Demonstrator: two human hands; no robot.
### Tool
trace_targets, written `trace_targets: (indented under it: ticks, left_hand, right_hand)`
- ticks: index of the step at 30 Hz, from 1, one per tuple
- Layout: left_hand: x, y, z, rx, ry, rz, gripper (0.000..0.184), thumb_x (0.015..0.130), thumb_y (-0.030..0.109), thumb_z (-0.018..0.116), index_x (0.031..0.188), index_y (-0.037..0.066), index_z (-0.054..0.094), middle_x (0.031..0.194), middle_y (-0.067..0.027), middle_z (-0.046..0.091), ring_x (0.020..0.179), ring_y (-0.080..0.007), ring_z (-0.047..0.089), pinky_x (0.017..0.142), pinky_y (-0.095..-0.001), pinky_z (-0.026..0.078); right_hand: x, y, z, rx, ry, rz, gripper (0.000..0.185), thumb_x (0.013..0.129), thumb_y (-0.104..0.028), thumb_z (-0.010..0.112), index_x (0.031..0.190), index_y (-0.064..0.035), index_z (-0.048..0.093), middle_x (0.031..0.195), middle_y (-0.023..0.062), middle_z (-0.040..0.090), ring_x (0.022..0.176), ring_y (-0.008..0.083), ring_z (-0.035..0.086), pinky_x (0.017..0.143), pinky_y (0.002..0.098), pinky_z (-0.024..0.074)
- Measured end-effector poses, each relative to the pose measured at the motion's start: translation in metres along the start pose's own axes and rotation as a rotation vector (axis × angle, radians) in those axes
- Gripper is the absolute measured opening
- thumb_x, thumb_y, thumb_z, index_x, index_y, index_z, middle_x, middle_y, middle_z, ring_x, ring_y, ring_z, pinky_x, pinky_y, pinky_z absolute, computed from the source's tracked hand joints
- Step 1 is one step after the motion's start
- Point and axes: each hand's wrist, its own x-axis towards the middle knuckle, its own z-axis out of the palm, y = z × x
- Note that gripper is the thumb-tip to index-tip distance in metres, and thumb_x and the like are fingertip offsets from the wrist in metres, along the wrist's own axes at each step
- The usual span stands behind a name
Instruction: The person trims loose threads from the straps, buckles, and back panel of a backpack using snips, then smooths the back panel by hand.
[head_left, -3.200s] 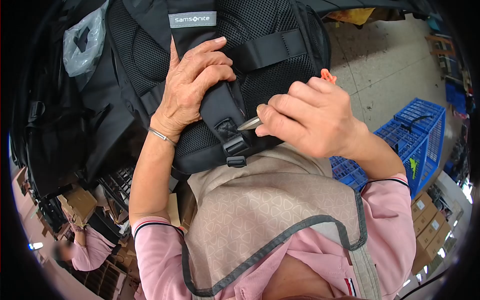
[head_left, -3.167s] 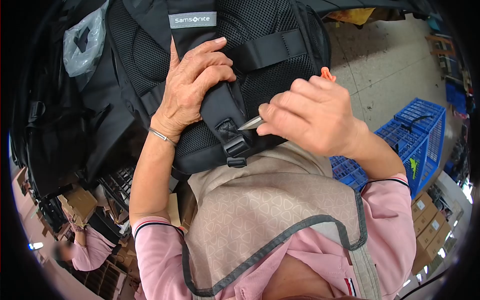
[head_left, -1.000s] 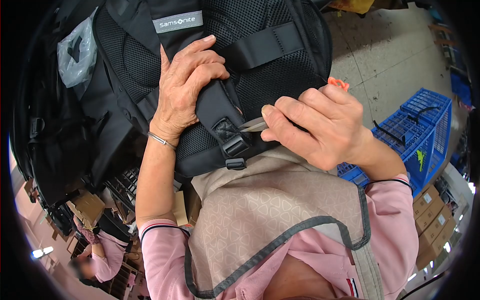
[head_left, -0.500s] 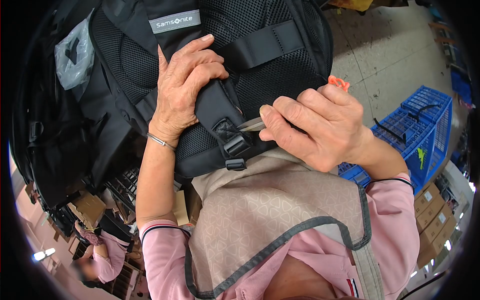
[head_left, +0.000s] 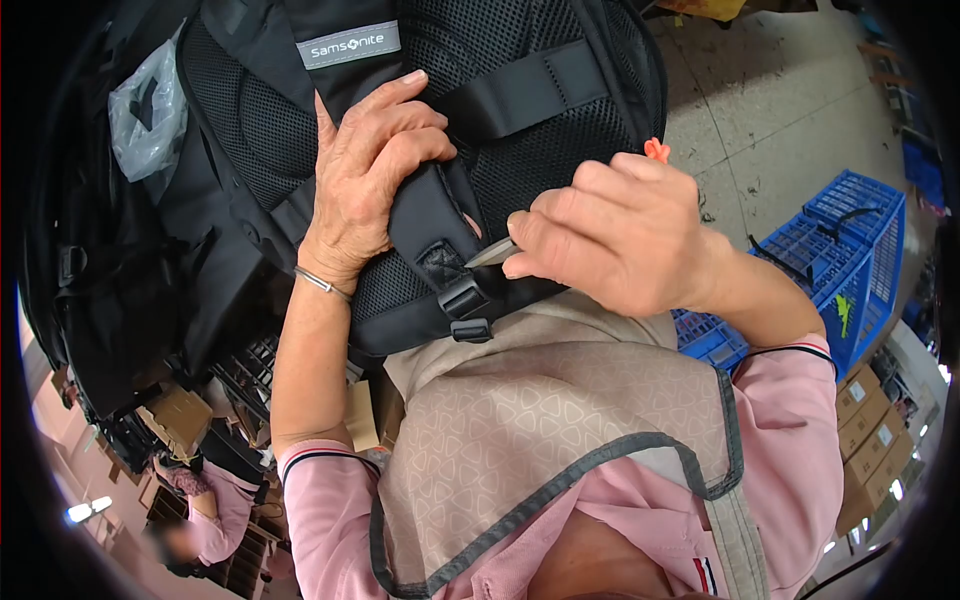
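Right hand [head_left: 620, 235] shifted leftward; grip holds one pointed tool [head_left: 492, 254], left hand [head_left: 368, 185] one strap [head_left: 428, 212].

Black backpack [head_left: 540, 165] hiding its support, grey floor [head_left: 790, 115] beyond, blue plastic crates [head_left: 862, 300] and dark scraps [head_left: 706, 214] on it

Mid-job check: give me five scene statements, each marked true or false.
1. The left hand rests on the black strap. True.
2. The right hand holds a pointed metal tool. True.
3. The tool's tip is up at the Samsonite label. False: it is by the stitched patch, near the buckle.
4. The bracelet is on the left wrist. True.
5. The crate is red. False: the crate is blue.
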Motion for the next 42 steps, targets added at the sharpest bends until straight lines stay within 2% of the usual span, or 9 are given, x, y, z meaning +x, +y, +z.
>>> trace_targets:
  ticks: [10,14,21,29,30,34,37,39,42]
  left_hand:
    - [0.000,0.002,-0.001,-0.018,0.000,-0.013,0.039,0.064,0.039,0.086,0.092,0.018,0.068,0.105,0.0017,0.067,0.127,-0.0265,0.060,0.115,-0.0562,0.028]
    - [0.000,0.003,-0.002,-0.010,-0.013,-0.014,0.038,0.067,0.038,0.085,0.093,0.017,0.068,0.106,0.0015,0.066,0.127,-0.0269,0.060,0.116,-0.0562,0.028]
    - [0.002,0.004,-0.003,0.028,-0.006,0.010,0.029,0.073,0.032,0.080,0.094,0.017,0.068,0.106,0.0014,0.067,0.127,-0.0264,0.060,0.116,-0.0546,0.027]
    - [0.000,0.007,-0.002,0.053,-0.034,0.021,0.021,0.078,0.027,0.077,0.094,0.016,0.069,0.105,-0.0005,0.067,0.125,-0.0252,0.061,0.118,-0.0485,0.024]
    - [-0.001,0.004,-0.002,0.031,-0.014,0.040,0.027,0.074,0.030,0.081,0.093,0.016,0.069,0.106,-0.0006,0.067,0.125,-0.0255,0.061,0.117,-0.0479,0.026]
    - [-0.001,0.005,-0.005,-0.016,-0.037,0.006,0.039,0.066,0.042,0.087,0.091,0.017,0.068,0.105,0.0014,0.067,0.126,-0.0252,0.060,0.116,-0.0520,0.028]
    - [-0.001,0.002,-0.004,-0.027,-0.022,0.022,0.040,0.067,0.043,0.087,0.091,0.017,0.069,0.104,0.0020,0.067,0.127,-0.0242,0.059,0.117,-0.0532,0.026]
    - [-0.001,0.002,-0.005,-0.029,-0.025,0.025,0.039,0.069,0.043,0.086,0.092,0.018,0.069,0.105,0.0021,0.067,0.127,-0.0235,0.059,0.120,-0.0548,0.021]
    - [0.003,0.007,-0.013,0.070,-0.018,0.035,0.038,0.069,0.046,0.085,0.090,0.018,0.069,0.102,0.0017,0.068,0.124,-0.0225,0.061,0.123,-0.0585,0.009]
  right_hand:
    - [-0.008,0.010,-0.016,0.347,0.053,0.607,0.036,0.075,-0.025,0.086,0.098,-0.0052,0.069,0.080,0.0031,0.068,0.067,0.0157,0.063,0.058,0.0302,0.0484]
    - [0.002,0.004,-0.010,0.442,0.065,0.511,0.048,0.068,-0.027,0.091,0.103,-0.0051,0.067,0.092,0.0053,0.069,0.068,0.0149,0.065,0.062,0.0269,0.0533]
    - [0.001,-0.008,0.002,0.498,-0.228,0.372,0.026,0.071,-0.006,0.079,0.095,-0.0059,0.067,0.083,0.0042,0.068,0.071,0.0248,0.069,0.060,0.0357,0.0542]
    - [0.027,0.018,0.024,0.121,0.195,0.201,0.025,0.067,-0.003,0.072,0.088,-0.0055,0.060,0.080,0.0065,0.061,0.069,0.0240,0.064,0.059,0.0348,0.0521]
    - [0.028,0.017,0.014,0.177,0.184,0.328,0.040,0.065,0.013,0.069,0.102,-0.0026,0.069,0.088,0.0090,0.067,0.070,0.0208,0.066,0.063,0.0323,0.0537]
    - [0.026,0.019,-0.013,0.195,0.110,0.508,0.044,0.077,-0.006,0.083,0.119,-0.0050,0.070,0.104,0.0058,0.070,0.092,0.0150,0.068,0.077,0.0269,0.0528]
    - [0.008,0.042,-0.024,-0.018,0.152,0.426,0.042,0.074,-0.014,0.085,0.113,-0.0095,0.072,0.098,0.0080,0.071,0.088,0.0218,0.070,0.076,0.0315,0.0557]
    - [-0.004,0.057,-0.023,0.047,0.158,0.644,0.041,0.079,-0.024,0.085,0.113,-0.0065,0.072,0.104,0.0074,0.072,0.093,0.0199,0.071,0.076,0.0326,0.0562]
    - [-0.013,0.061,-0.014,0.385,0.140,0.875,0.046,0.080,-0.024,0.084,0.120,-0.0057,0.069,0.107,0.0029,0.067,0.076,0.0107,0.059,0.067,0.0256,0.0505]
